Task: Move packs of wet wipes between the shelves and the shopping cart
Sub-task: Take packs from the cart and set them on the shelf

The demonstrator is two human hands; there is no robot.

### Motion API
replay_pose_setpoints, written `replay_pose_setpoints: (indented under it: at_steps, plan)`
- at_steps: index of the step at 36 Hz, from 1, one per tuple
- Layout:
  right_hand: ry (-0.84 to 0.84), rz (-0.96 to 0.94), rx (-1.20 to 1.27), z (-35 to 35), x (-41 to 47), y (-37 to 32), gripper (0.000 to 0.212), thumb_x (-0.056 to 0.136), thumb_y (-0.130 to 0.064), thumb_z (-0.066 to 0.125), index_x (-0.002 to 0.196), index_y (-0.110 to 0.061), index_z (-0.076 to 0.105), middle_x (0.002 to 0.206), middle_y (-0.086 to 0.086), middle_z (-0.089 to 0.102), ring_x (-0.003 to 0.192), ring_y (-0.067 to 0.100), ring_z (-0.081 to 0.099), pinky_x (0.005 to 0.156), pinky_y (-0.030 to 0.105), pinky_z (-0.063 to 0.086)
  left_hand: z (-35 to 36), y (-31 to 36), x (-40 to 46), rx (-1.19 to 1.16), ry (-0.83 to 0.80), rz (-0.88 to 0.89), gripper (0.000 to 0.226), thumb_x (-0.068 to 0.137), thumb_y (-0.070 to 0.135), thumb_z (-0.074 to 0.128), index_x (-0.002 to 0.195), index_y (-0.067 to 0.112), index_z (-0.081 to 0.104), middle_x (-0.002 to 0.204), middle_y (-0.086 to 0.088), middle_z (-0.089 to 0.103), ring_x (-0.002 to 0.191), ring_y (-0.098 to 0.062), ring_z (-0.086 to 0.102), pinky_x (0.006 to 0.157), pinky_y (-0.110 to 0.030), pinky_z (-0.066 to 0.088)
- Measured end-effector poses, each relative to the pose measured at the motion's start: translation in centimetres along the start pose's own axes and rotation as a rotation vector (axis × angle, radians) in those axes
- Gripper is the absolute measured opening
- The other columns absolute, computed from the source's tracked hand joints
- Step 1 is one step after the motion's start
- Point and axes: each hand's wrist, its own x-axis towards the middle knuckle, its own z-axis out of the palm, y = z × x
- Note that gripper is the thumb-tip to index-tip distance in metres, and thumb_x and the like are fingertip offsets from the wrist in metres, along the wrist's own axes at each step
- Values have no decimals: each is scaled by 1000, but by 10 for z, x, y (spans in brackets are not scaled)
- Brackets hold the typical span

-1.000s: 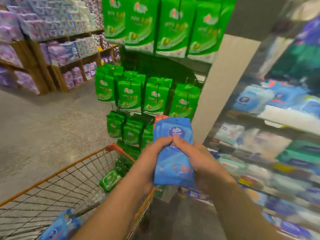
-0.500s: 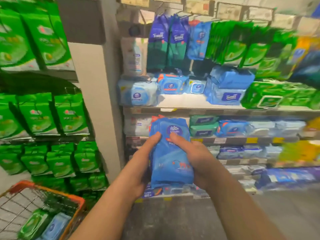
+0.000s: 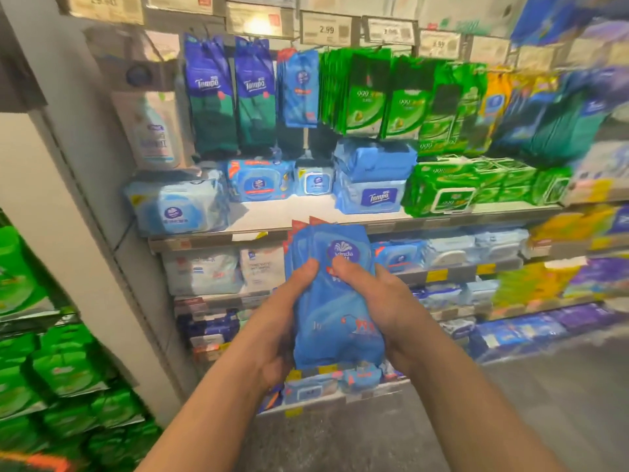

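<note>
Shop shelving fills the frame ahead of you, several tiers stocked with packs of wipes. At centre, you hold a bundle of blue wipe packs [image 3: 335, 301] upright between both hands, in front of the middle tiers and touching none of them. Your left hand [image 3: 277, 330] wraps its left edge with the thumb pressed on the front; your right hand [image 3: 381, 301] grips the right edge the same way, the two thumbs nearly meeting just below the round white logo. Red corners of further packs show behind the front one at the top left of the bundle.

Just above the bundle runs the white shelf [image 3: 272, 212], with a bare stretch directly over your hands. On it, from left to right, sit a pale blue lidded pack [image 3: 177, 207], two smaller blue packs [image 3: 260, 180], a stacked blue Tempo pack [image 3: 372, 178] and green lidded packs [image 3: 452, 189]. Above these hang dark blue-and-green Tempo bags [image 3: 231, 97], a blue hanging pack [image 3: 299, 90] like yours, and green hanging packs [image 3: 381, 93]. Price tags [image 3: 325, 28] line the top rail.

At the lower left of the frame, a separate rack holds more green packs [image 3: 64, 366], and an orange cart rim [image 3: 37, 461] shows in the bottom left corner. The right side is blurred.
</note>
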Motion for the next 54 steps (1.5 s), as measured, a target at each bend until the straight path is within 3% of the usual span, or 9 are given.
replay_pose_setpoints:
  at_steps: [5, 8, 11, 15, 21, 39, 45, 50, 54]
  plan:
    - [52, -43, -16, 1, 28, -6, 37, 86, -34, 76, 117, -15, 69, 102, 6, 79, 91, 28, 77, 74, 41, 61, -2, 13, 36, 10, 47, 21, 58, 72, 48, 64, 121, 18, 69, 111, -14, 75, 92, -31, 75, 74, -44, 63]
    - [79, -72, -52, 2, 48, -10, 40, 82, -36, 79, 115, -16, 70, 102, 6, 79, 91, 29, 77, 78, 46, 62, -11, 24, 54, 44, 50, 59, 61, 67, 50, 68, 120, 19, 70, 111, -13, 75, 98, -32, 73, 81, -46, 61]
    - [33, -70, -30, 7, 70, -15, 54, 72, -42, 79, 118, -15, 69, 106, 9, 78, 96, 32, 75, 85, 51, 60, -21, 39, 70, 24, 46, 83, 46, 70, 44, 67, 108, 18, 74, 105, -12, 76, 88, -30, 76, 68, -42, 63]
    - [21, -73, -6, 16, 101, -22, 43, 84, -35, 72, 121, -13, 69, 110, 14, 76, 101, 36, 73, 83, 46, 59, -37, 62, 92, -27, 0, 118, 35, 71, 30, 66, 101, 14, 76, 100, -11, 77, 81, -26, 76, 59, -34, 61]
    - [76, -109, -78, 32, 146, -29, 28, 94, -33, 67, 117, -16, 70, 105, 11, 78, 95, 33, 75, 82, 49, 61, -62, 96, 126, 66, 25, 114, 51, 66, 32, 70, 114, 15, 74, 110, -12, 75, 98, -32, 73, 81, -44, 61]
    - [-5, -105, 53, 21, 229, -42, 34, 91, -29, 62, 120, -13, 68, 107, 11, 78, 95, 29, 76, 70, 35, 62, -73, 129, 202, 146, 77, 155, 45, 74, 29, 76, 116, 12, 72, 109, -15, 75, 98, -34, 73, 79, -44, 61]
    - [-45, -28, 166, 2, 257, -44, 38, 93, -27, 63, 125, -6, 67, 116, 17, 74, 107, 36, 72, 92, 51, 57, -60, 127, 221, 116, 103, 179, 40, 78, 29, 68, 115, 11, 73, 114, -16, 73, 101, -34, 72, 87, -48, 59]
    - [-75, -89, 39, -8, 272, -58, 22, 100, -22, 58, 113, -9, 69, 95, 6, 79, 81, 18, 76, 64, 25, 57, -46, 124, 235, 65, 144, 209, 32, 77, 20, 66, 107, 13, 75, 107, -15, 75, 87, -31, 75, 71, -44, 63]
    - [6, -150, -67, -13, 286, -66, 23, 95, -35, 67, 103, -14, 72, 92, 4, 79, 75, 16, 74, 55, 26, 53, -42, 124, 244, 61, 188, 227, 38, 81, 19, 66, 117, 12, 72, 114, -16, 73, 98, -33, 73, 75, -43, 61]
